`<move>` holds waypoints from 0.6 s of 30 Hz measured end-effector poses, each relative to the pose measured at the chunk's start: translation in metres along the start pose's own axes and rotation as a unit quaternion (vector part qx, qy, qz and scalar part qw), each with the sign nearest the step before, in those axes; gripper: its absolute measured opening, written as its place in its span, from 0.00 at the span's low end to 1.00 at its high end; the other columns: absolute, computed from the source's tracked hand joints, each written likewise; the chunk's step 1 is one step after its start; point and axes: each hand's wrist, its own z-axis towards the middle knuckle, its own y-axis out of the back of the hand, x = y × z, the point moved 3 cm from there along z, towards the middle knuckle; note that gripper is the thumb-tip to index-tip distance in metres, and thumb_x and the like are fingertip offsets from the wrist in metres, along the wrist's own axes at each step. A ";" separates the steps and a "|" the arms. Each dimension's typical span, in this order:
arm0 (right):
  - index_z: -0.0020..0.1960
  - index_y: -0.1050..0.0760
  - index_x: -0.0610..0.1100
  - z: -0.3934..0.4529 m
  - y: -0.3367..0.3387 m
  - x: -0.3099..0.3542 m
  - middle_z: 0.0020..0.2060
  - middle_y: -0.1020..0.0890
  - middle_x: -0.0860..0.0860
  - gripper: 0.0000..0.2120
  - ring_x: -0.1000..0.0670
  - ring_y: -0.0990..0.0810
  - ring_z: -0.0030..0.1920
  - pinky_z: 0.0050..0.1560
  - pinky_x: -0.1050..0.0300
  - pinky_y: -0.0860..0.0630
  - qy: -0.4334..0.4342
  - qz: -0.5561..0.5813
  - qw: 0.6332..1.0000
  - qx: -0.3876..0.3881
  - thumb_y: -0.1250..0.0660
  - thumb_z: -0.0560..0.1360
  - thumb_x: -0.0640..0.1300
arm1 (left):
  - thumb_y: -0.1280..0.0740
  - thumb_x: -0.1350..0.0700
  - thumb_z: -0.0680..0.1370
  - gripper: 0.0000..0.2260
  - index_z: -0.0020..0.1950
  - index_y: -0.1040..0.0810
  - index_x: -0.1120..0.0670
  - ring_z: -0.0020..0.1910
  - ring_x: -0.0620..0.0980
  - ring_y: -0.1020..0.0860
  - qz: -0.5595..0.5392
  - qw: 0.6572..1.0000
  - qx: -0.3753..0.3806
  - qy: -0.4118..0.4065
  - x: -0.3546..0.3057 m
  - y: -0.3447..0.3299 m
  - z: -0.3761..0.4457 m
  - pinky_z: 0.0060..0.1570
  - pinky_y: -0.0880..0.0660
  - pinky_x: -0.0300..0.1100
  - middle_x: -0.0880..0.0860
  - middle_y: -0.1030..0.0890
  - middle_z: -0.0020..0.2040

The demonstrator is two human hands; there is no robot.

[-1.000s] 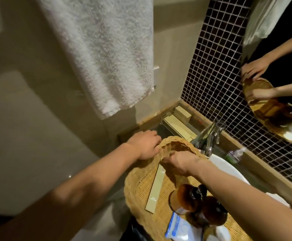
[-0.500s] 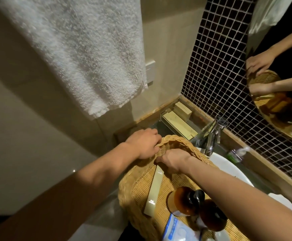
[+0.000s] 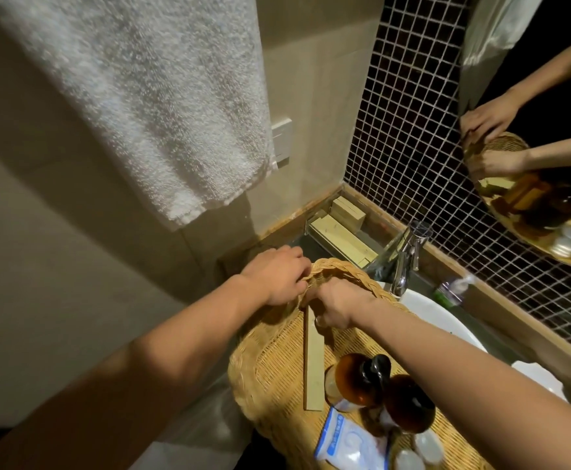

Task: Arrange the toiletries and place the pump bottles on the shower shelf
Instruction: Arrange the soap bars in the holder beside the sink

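Note:
A round wicker basket (image 3: 270, 374) sits over the sink. My left hand (image 3: 277, 278) grips its far rim from outside. Just inside that rim, my right hand (image 3: 336, 307) is closed on the top end of a long flat beige box (image 3: 314, 368) that lies in the basket. Two amber pump bottles with black pumps (image 3: 355, 381) (image 3: 409, 405) stand in the basket beside my right forearm. A blue-and-white packet (image 3: 348, 442) and small white caps (image 3: 426, 446) lie at the basket's near side.
A chrome faucet (image 3: 403, 256) and a white basin (image 3: 440, 317) are to the right of the basket. Beige boxes (image 3: 342, 232) lie in a tray in the counter corner. A white towel (image 3: 141, 96) hangs above. A small bottle (image 3: 452, 288) lies by the tiled wall, under a mirror (image 3: 532, 96).
The view has tilted down and drawn closer. The basket has shifted slightly left and both hands have stayed at its far rim, the right one still on the long box.

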 end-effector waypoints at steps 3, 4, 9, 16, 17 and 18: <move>0.69 0.27 0.54 -0.012 0.013 -0.001 0.54 0.18 0.49 0.24 0.46 0.20 0.54 0.53 0.54 0.23 -0.015 0.011 0.999 -0.047 0.27 0.74 0.49 | 0.38 0.45 0.79 0.15 0.65 0.25 0.48 0.57 0.49 0.27 0.005 1.000 0.002 0.002 -0.003 0.003 0.001 0.57 0.28 0.46 0.50 0.25 0.59; 0.69 0.27 0.54 -0.017 0.018 -0.001 0.53 0.18 0.49 0.24 0.46 0.20 0.54 0.52 0.55 0.23 -0.015 0.007 0.998 -0.064 0.28 0.74 0.50 | 0.38 0.45 0.79 0.16 0.65 0.25 0.48 0.58 0.50 0.27 0.006 1.000 0.004 0.002 -0.005 0.004 0.001 0.57 0.28 0.47 0.50 0.25 0.59; 0.72 0.30 0.53 -0.050 0.032 -0.001 0.57 0.19 0.46 0.25 0.44 0.22 0.57 0.58 0.49 0.24 -0.011 0.002 0.992 -0.129 0.30 0.76 0.51 | 0.38 0.46 0.79 0.17 0.66 0.27 0.49 0.58 0.50 0.27 0.015 1.000 0.013 -0.020 -0.021 0.010 0.003 0.56 0.27 0.48 0.51 0.25 0.59; 0.72 0.32 0.57 -0.087 0.051 -0.006 0.51 0.23 0.46 0.24 0.45 0.22 0.51 0.53 0.50 0.24 -0.020 0.031 0.973 -0.229 0.32 0.77 0.53 | 0.35 0.52 0.78 0.14 0.64 0.27 0.49 0.59 0.53 0.25 -0.004 0.999 0.010 -0.033 -0.037 0.024 0.016 0.57 0.26 0.50 0.52 0.24 0.60; 0.71 0.31 0.57 -0.090 0.054 -0.007 0.51 0.23 0.46 0.24 0.44 0.22 0.50 0.53 0.49 0.24 -0.021 0.031 0.969 -0.243 0.32 0.77 0.53 | 0.34 0.53 0.77 0.13 0.62 0.27 0.49 0.58 0.53 0.25 -0.025 0.999 0.007 -0.033 -0.039 0.027 0.021 0.57 0.25 0.51 0.52 0.24 0.59; 0.71 0.31 0.57 -0.091 0.058 -0.009 0.51 0.23 0.46 0.24 0.44 0.22 0.51 0.54 0.49 0.24 -0.022 0.029 0.966 -0.256 0.33 0.76 0.52 | 0.34 0.54 0.77 0.12 0.60 0.26 0.49 0.57 0.53 0.24 -0.054 0.998 0.003 -0.034 -0.040 0.031 0.026 0.56 0.25 0.51 0.51 0.24 0.58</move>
